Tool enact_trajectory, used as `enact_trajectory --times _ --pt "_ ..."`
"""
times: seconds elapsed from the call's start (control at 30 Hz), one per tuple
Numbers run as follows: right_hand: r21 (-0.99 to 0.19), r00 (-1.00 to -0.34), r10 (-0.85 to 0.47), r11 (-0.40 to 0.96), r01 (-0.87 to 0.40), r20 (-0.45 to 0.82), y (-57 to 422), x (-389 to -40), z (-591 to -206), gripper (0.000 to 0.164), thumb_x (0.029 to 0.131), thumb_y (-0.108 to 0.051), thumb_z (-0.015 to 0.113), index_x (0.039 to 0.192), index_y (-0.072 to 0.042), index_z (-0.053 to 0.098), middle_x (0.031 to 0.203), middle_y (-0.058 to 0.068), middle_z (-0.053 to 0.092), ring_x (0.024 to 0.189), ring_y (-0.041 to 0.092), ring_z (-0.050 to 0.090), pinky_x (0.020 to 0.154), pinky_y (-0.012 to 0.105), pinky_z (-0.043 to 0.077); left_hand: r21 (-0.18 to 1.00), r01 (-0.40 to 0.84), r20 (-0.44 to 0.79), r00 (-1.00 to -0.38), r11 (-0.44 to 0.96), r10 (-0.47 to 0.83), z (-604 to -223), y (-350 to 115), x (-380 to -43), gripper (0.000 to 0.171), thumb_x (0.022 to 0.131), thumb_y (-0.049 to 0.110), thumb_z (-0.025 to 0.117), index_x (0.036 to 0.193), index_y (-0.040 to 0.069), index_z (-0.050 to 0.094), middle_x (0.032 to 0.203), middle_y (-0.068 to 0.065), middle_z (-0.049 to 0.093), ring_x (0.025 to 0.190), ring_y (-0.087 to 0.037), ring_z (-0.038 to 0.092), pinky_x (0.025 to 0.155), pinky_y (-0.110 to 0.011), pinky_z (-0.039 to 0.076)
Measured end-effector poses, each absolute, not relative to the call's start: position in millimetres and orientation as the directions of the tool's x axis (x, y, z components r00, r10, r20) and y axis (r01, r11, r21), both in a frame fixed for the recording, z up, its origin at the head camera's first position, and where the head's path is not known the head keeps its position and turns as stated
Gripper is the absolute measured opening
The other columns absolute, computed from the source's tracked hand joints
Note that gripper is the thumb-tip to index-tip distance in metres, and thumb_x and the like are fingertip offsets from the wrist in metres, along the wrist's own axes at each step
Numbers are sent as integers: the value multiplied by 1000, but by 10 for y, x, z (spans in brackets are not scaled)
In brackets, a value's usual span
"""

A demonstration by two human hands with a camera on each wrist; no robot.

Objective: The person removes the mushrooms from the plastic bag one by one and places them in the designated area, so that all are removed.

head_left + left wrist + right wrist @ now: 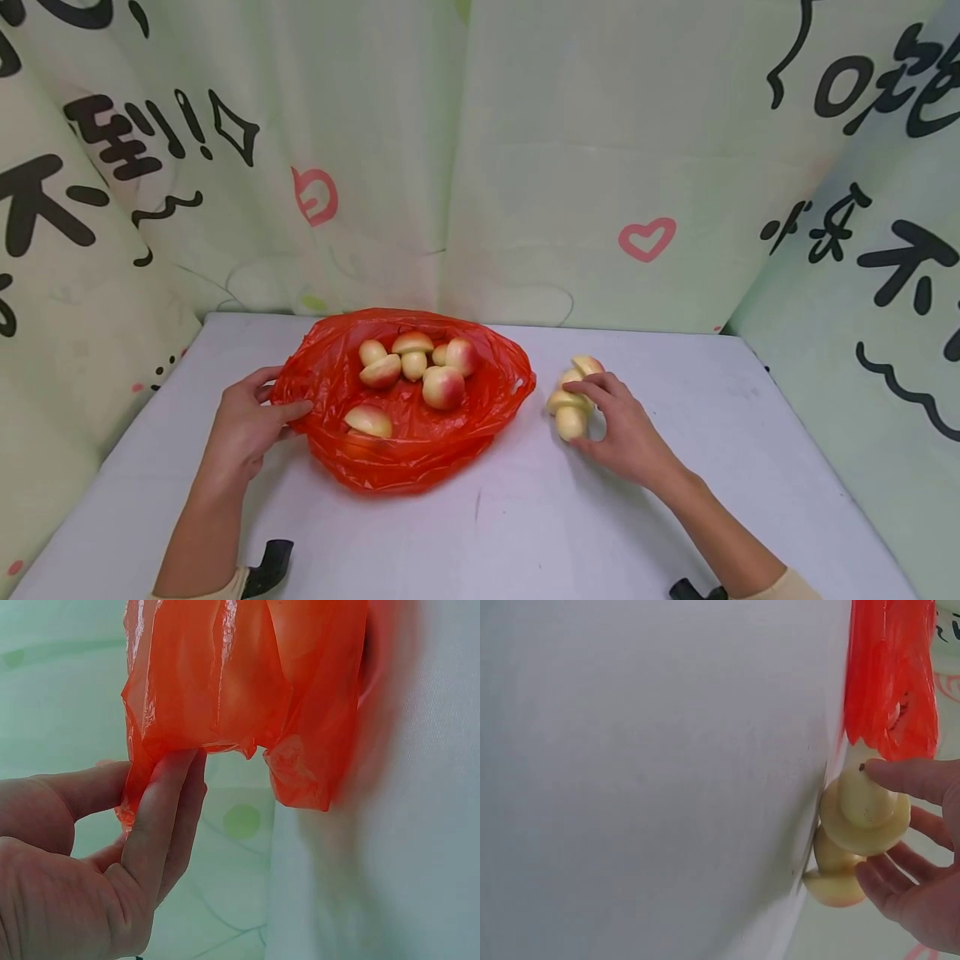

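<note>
A red plastic bag (405, 468) stands wide open on the table with several mushrooms (443, 387), cream with reddish caps, lying inside. My left hand (251, 417) pinches the bag's left rim between thumb and fingers; the left wrist view shows the thin plastic between them. To the right of the bag, my right hand (621, 425) holds a pale mushroom (866, 806), thumb at its stem end and fingers along its cap. Behind that one sits another mushroom (836, 889), partly covered by my fingers in the head view.
The white table (480, 550) ends at a pale green curtain (525, 167) with dark writing and pink hearts. Similar cloth hangs at both sides. A black strap end (268, 568) sticks out beside my left sleeve.
</note>
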State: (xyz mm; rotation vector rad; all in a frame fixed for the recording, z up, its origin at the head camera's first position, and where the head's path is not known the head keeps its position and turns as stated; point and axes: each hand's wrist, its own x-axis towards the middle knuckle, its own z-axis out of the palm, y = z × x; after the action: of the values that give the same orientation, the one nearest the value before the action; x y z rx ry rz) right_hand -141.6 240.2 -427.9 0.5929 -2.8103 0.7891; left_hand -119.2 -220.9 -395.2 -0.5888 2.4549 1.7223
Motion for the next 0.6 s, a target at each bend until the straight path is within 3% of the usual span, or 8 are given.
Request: enact_trajectory --times 0.6 --pt "-407 -900 -330 809 -425 285 2468 -1367 -4298 66 73 3 88 132 -13 63 126 12 55 124 37 52 94 57 58 886 -356 -284 -923 295 -262 -3944 -2219 -1187 75 98 14 72 161 5 33 147 -27 47 118 -36 63 76 -28 64"
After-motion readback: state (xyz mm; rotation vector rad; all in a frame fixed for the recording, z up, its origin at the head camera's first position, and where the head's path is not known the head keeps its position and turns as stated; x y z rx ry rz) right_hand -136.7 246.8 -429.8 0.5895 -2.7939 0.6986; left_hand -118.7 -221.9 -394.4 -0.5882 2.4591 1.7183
